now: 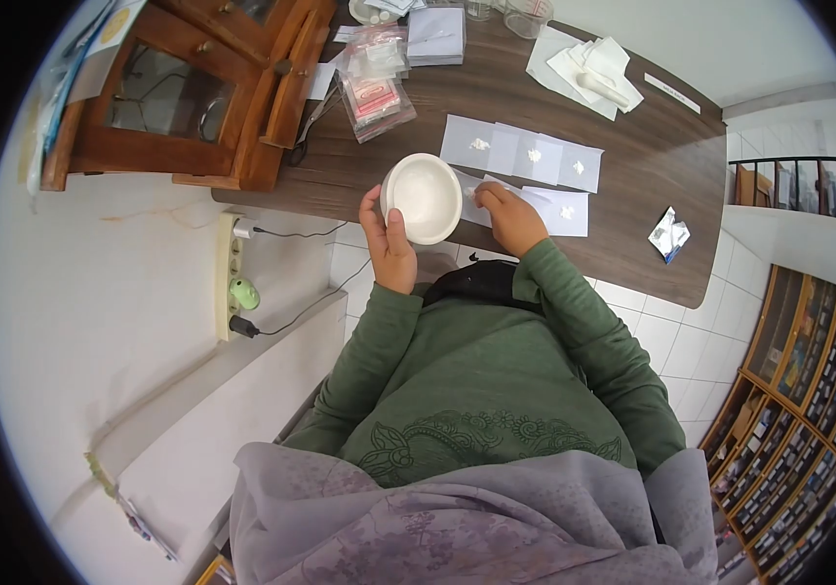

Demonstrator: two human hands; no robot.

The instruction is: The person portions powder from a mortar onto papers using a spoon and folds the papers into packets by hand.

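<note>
My left hand (391,255) grips a white mortar (423,198) by its rim, with the thumb on the near side. The bowl is tilted toward me, and its inside is white. Close to its right, my right hand (513,220) is closed over the near row of paper squares; anything in its fingertips is too small or hidden to make out. A far row of white papers (498,159) overlaps edge to edge, with small heaps of white powder (535,155) on them. Another powder heap (567,213) lies on the near right paper (578,226).
A white pestle (603,90) rests on crumpled white paper (544,66). Zip bags (375,105), a paper stack (435,37) and a clear measuring cup (529,18) stand toward the back. A torn foil packet (669,235) lies right; a wooden cabinet (174,93) borders the left.
</note>
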